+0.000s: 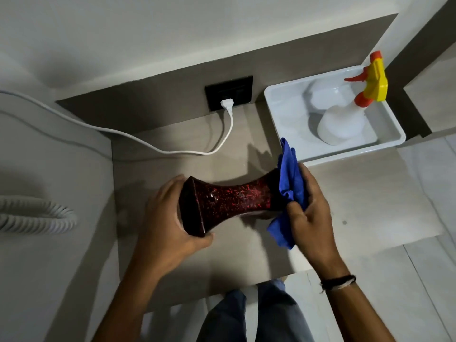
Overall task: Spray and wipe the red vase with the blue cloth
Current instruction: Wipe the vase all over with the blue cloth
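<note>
Closest to me, my left hand (pixel 172 213) is wrapped around one flared end of the red vase (pixel 232 201), fingers curled over its flat face and thumb under the rim, so the vase lies on its side, held just above the desk (pixel 222 257). My right hand (pixel 311 213) is closed on the bunched blue cloth (pixel 291 183), pressing it against the other flared end. The vase looks glossy and rigid, probably ceramic or glass, so I judge it slippery once wet and breakable if dropped; the narrow waist or the wide end I already hold gives the surest grip. The cloth is soft and drapes loosely. Further back, the spray bottle (pixel 345 119) stands in a white tray (pixel 276 114), beyond a white cable (pixel 148 144) plugged into the wall socket (pixel 229 92).
</note>
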`<control>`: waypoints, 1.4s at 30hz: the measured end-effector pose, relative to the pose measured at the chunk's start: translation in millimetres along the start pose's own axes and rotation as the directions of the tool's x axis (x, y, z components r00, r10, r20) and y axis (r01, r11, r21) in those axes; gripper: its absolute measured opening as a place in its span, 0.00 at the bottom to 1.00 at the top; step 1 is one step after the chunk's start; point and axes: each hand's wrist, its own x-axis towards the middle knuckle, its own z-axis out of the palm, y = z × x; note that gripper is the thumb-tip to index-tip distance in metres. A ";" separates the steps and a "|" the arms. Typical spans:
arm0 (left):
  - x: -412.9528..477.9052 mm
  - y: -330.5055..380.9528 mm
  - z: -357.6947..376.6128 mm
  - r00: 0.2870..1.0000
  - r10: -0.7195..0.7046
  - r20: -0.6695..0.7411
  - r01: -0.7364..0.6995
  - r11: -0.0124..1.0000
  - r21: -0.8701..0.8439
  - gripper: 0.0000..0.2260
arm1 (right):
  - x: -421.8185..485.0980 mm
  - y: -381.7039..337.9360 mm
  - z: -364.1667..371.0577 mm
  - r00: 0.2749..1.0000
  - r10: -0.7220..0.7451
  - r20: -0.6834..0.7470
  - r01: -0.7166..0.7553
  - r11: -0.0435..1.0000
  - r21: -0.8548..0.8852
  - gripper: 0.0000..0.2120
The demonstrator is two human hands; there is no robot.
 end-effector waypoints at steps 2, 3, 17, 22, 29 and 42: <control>-0.4 3.4 4.4 0.998 -0.004 -0.063 0.004 1.000 0.000 0.45 | -16.8 -8.9 8.7 0.987 -0.158 -0.018 0.152 0.973 -0.171 0.37; -1.1 7.0 5.8 0.997 -0.010 -0.080 0.007 0.999 -0.037 0.42 | -26.6 -15.3 15.3 0.972 -0.234 0.023 0.233 0.950 -0.207 0.38; -4.7 5.2 10.3 0.995 -0.052 -0.083 0.046 0.996 -0.073 0.47 | -43.7 -16.6 49.6 0.905 -0.276 0.324 0.423 0.664 -0.616 0.45; 0.2 6.3 3.7 0.994 -0.007 -0.112 0.004 1.000 -0.030 0.41 | -57.6 -15.5 58.2 0.782 -0.390 0.486 0.614 0.617 -0.493 0.48; 7.8 16.1 9.5 0.993 0.020 -0.114 -0.014 0.998 0.059 0.43 | -56.4 -21.8 60.7 0.878 -0.316 0.360 0.458 0.776 -0.434 0.45; 14.1 22.5 6.2 0.983 -0.077 -0.166 0.056 0.990 -0.129 0.31 | -6.2 12.8 10.1 0.995 0.034 -0.089 -0.026 0.995 0.095 0.33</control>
